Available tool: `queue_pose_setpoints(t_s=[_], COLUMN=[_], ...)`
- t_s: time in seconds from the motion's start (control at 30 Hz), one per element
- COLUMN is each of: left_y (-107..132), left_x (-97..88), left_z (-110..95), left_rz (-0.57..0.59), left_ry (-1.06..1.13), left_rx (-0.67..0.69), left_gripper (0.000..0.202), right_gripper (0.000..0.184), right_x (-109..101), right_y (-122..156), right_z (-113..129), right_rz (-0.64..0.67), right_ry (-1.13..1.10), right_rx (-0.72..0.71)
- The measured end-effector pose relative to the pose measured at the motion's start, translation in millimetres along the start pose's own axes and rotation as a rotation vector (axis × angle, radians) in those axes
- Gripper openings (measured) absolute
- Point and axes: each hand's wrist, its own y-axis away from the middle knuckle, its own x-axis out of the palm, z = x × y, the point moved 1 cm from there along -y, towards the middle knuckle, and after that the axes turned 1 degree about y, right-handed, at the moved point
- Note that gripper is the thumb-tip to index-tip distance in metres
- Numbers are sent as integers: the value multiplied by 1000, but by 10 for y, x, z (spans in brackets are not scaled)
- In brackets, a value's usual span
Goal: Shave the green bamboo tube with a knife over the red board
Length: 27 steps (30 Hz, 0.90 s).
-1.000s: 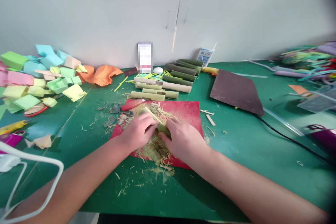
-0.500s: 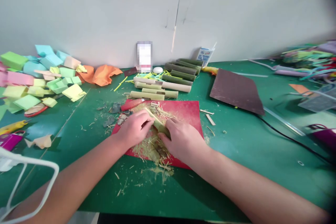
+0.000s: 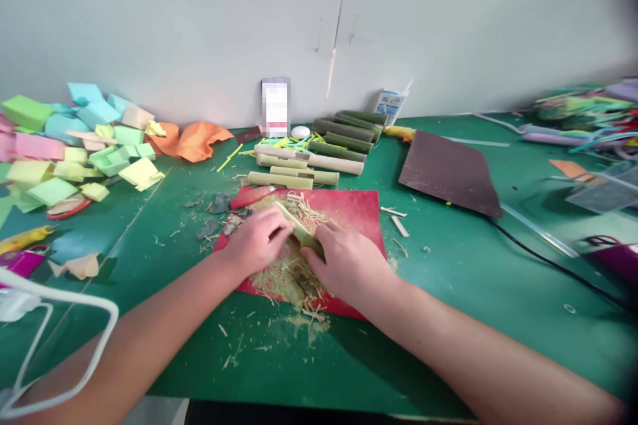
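A short pale-green bamboo tube (image 3: 298, 226) slants between my two hands, over a red sheet (image 3: 356, 209) strewn with shavings. My left hand (image 3: 262, 237) is closed at its upper left part, fingers curled against the side. Around the lower right end my right hand (image 3: 346, 260) is wrapped, thumb below and fingers on top. Fine dust and fibre shavings (image 3: 284, 285) lie beneath the tube. Just beyond my left hand rests a red-handled tool (image 3: 252, 197), its other end unclear among grey scraps (image 3: 219, 204).
Cut bamboo tubes (image 3: 343, 136) lie in a row behind the sheet, near a phone (image 3: 276, 106) leaning on the wall. Folded paper boxes (image 3: 82, 146) crowd the left. A dark brown board (image 3: 448, 172) lies at right. A white frame (image 3: 107, 332) overlaps my left forearm.
The bamboo tube has rolled slightly in my hands and shows a broader pale face. Both hands stay in nearly the same place.
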Motion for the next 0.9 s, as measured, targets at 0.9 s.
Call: queue_pose_setpoints(t_s=[0.9], left_y=[13], left_x=[-2], left_z=[2], left_rz=[-10], left_ry=[-7], left_rx=[-31], left_gripper=[17], right_gripper=[26], right_x=[15], right_y=[10], right_z=[-15], right_rz=[-34], right_ry=[57], right_rx=[2])
